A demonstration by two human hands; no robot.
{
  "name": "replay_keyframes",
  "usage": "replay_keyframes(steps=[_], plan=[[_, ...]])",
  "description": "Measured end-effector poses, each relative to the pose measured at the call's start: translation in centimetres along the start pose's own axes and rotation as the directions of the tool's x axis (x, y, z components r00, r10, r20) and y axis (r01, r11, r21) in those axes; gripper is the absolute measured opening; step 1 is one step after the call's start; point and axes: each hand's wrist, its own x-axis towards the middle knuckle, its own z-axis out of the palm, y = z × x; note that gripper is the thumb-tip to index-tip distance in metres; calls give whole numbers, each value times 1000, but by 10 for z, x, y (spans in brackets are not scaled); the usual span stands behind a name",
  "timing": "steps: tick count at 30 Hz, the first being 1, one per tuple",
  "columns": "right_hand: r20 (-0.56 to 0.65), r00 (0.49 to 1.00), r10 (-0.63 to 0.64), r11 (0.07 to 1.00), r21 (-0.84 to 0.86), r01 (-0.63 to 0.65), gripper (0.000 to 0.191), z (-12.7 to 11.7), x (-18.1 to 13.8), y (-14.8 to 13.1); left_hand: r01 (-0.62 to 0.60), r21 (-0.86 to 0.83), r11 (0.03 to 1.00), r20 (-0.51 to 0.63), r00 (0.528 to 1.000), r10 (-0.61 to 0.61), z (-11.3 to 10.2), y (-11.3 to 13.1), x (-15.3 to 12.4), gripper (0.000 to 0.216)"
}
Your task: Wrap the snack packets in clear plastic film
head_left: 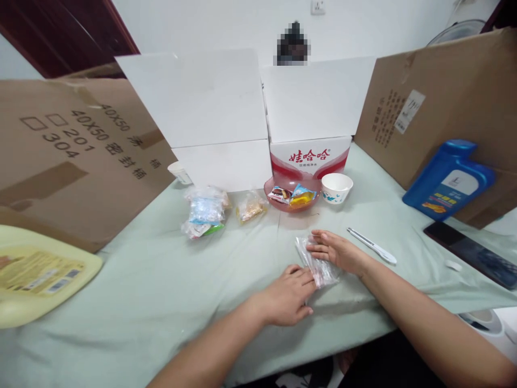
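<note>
A crinkled transparent plastic bag (325, 273) lies on the green tablecloth near the front edge. My left hand (291, 295) rests palm down at its left side, fingers flat and reaching onto it, the thumb apart. From the right, my right hand (335, 251) lies over the bag's upper part with its fingers stretched out and slightly spread. Beyond my hands stands a translucent red bowl (272, 202) with several wrapped snacks (301, 195) in it. To the right of my right hand is a white-handled pair of tongs (374, 246).
A patterned paper cup (337, 188) stands beside the bowl. Left of it lie a small snack bag (251, 207) and a pile of plastic packets (205, 211). White boxes (226, 161), cardboard boxes (121, 205), a blue bottle (448, 180), a phone (470, 253) and a yellow jug (86, 258) surround the workspace.
</note>
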Motion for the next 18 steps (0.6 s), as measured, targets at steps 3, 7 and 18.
replay_keyframes(steps=[3, 7, 18], plan=[[7, 1000, -7, 999, -44, 8, 37, 2, -1, 1, -21, -94, 995, -63, 998, 15, -5, -3, -1, 46], [23, 1000, -8, 996, -92, 10, 38, 2, -2, 2, 49, -213, 976, -355, 927, -124, -13, -10, -3, 26], [-135, 983, -125, 977, -189, 98, 47, -10, 1, -8, 80, 61, 995, -208, 976, -66, -3, -28, 3, 27]])
